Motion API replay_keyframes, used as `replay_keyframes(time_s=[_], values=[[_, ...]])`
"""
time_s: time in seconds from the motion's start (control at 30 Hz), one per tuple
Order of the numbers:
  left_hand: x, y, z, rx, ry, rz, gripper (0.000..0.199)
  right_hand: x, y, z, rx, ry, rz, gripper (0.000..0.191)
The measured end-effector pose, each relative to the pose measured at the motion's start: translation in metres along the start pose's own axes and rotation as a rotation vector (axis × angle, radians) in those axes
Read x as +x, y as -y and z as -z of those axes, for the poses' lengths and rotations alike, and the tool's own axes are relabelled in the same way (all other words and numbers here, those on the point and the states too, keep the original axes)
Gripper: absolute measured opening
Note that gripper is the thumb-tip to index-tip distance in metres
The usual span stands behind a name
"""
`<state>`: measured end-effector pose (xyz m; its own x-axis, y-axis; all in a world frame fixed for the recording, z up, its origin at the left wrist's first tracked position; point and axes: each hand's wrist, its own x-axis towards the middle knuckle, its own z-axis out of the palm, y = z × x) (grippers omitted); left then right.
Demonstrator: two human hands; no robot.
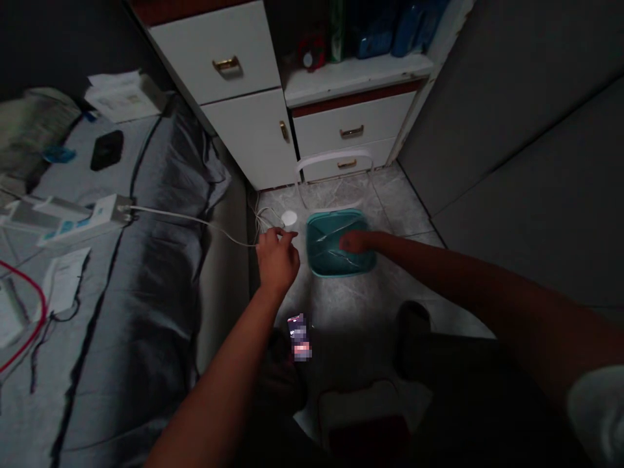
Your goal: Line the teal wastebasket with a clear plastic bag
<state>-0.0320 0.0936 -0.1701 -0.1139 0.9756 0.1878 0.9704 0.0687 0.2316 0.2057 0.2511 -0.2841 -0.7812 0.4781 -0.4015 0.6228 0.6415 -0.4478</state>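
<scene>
A teal tub or tray (324,257) with rounded corners rests on the floor, with shiny, see-through streaks across it that look like clear film. My right hand (355,242) is over its right half, fingers bunched and mostly hidden; I cannot make out what they hold. Just left of the rim, apart from it, my left hand (279,257) hovers with fingers loosely bent and apart, and I see nothing in them. A white curved bar (336,155) arches behind the tub. Beside my left hand lies a round white disc (289,218).
White cabinets (244,140) with brass handles stand ahead, grey panels (511,117) to the right. A grey-covered bed (146,312) holds a power strip (92,218), whose white cable (195,219) runs towards the floor. A lit phone (299,338) is near my foot.
</scene>
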Motion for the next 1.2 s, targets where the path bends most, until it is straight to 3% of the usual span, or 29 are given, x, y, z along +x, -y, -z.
replay_keyframes(time_s=[0.07,0.17,0.27,0.37,0.53,0.87,1.07,1.2], values=[[-0.001,-0.003,-0.003,-0.037,0.056,-0.115,0.038,-0.031,0.001,0.014,-0.04,-0.046,-0.05,0.028],[0.002,-0.004,-0.017,-0.009,0.268,-0.291,0.038,-0.077,0.005,0.024,-0.095,-0.094,-0.159,0.03],[0.009,0.001,-0.035,0.094,0.463,-0.384,0.041,-0.112,0.01,0.018,-0.093,-0.129,-0.204,0.034],[0.015,0.01,-0.05,0.15,0.524,-0.362,0.044,-0.133,0.011,0.005,-0.108,-0.148,-0.204,0.042],[0.016,0.023,-0.06,0.082,0.579,-0.298,0.036,-0.14,0.009,-0.011,-0.164,-0.117,-0.234,0.038],[0.013,0.039,-0.069,0.069,0.609,-0.297,0.031,-0.137,0.003,-0.014,-0.187,-0.081,-0.217,0.031],[0.002,0.047,-0.062,0.081,0.544,-0.413,0.024,-0.145,-0.001,-0.015,-0.209,-0.035,-0.272,0.023],[-0.007,0.044,-0.062,0.161,0.585,-0.532,0.022,-0.146,-0.007,-0.019,-0.205,-0.013,-0.276,0.025]])
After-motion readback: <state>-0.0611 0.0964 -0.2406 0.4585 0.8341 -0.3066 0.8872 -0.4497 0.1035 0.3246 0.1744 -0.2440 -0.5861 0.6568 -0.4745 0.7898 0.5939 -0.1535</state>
